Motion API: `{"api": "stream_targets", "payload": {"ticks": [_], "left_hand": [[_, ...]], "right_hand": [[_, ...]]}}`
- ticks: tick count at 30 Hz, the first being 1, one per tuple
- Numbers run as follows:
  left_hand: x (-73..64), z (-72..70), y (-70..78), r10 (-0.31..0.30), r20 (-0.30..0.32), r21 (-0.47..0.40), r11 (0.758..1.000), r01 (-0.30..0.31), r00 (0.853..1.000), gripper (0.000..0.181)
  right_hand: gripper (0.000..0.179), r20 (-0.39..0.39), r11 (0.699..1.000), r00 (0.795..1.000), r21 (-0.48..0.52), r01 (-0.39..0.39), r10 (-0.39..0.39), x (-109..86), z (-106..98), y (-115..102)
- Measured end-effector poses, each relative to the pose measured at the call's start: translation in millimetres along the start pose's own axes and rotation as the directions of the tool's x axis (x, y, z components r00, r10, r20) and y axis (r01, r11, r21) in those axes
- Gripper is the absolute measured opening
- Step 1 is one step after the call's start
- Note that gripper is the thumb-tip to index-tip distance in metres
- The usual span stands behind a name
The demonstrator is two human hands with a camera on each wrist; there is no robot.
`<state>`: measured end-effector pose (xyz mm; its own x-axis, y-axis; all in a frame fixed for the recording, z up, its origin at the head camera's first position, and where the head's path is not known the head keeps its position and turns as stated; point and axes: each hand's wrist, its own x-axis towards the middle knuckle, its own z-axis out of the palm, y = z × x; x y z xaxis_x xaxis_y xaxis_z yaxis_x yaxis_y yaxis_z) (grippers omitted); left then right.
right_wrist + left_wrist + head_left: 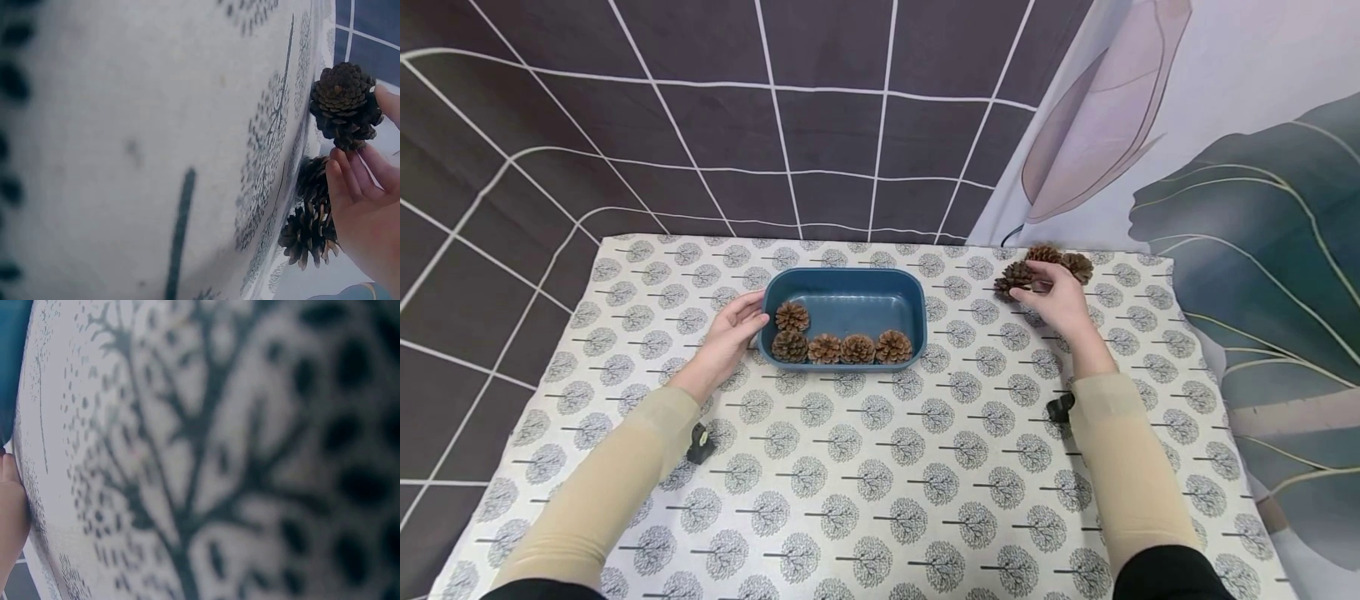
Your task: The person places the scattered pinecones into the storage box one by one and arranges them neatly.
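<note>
A dark blue rectangular plastic box (850, 282) stands on the table, with several brown pine cones (824, 348) along its near side and left end. At the box's left end my left hand (730, 333) holds the rim, thumb over the edge and fingers along the outer wall. My right hand (1060, 302), at the table's far right, grips a pine cone (342, 103) between thumb and fingertips. Loose pine cones (1077, 267) lie just behind and beside that hand; the hand partly covers them. The left wrist view catches only a bit of the hand and box.
A cream cloth (880, 467) printed with grey trees covers the table. Behind it hangs a dark curtain (827, 125) with white grid lines. A leaf-patterned curtain (1240, 250) borders the right side. Small black devices (700, 443) sit at both wrists.
</note>
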<state>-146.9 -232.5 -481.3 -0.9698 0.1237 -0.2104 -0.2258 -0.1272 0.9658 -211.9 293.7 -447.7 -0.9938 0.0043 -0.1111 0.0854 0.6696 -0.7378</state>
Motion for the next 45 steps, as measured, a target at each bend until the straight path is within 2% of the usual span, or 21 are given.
{"api": "stream_targets", "payload": {"ticks": [9,20,27,31,40,45], "left_hand": [[0.6,-0.3,-0.4,-0.006,-0.006,0.003,1.0,0.006,1.0,0.047],[0.6,-1.2,-2.6,0.002,-0.003,-0.011,1.0,-0.002,1.0,0.043],[1.0,-1.5,-1.9,-0.004,-0.002,0.01,1.0,0.004,1.0,0.046],[1.8,-1.5,-1.6,-0.004,-0.001,0.013,1.0,0.004,1.0,0.046],[1.4,-1.1,-1.6,0.006,-0.002,0.001,1.0,-0.006,1.0,0.042],[0.9,-1.0,-1.3,0.009,0.001,0.005,1.0,-0.009,1.0,0.044]], "right_hand": [[0.07,-0.045,0.998,0.998,0.046,0.038,-0.036,-5.5,3.3,-5.6],[0.069,-0.099,0.983,0.985,0.099,0.154,-0.145,-12.4,15.2,-24.1],[0.069,-0.112,0.949,0.976,0.236,0.208,-0.186,-20.9,21.5,-50.6],[0.069,-0.121,0.931,0.968,0.272,0.244,-0.218,-23.2,28.1,-61.6],[0.067,-0.147,0.85,0.936,0.392,0.352,-0.319,-28.4,49.1,-86.1],[0.068,-0.148,0.824,0.919,0.407,0.394,-0.366,-35.2,65.6,-102.8]]}}
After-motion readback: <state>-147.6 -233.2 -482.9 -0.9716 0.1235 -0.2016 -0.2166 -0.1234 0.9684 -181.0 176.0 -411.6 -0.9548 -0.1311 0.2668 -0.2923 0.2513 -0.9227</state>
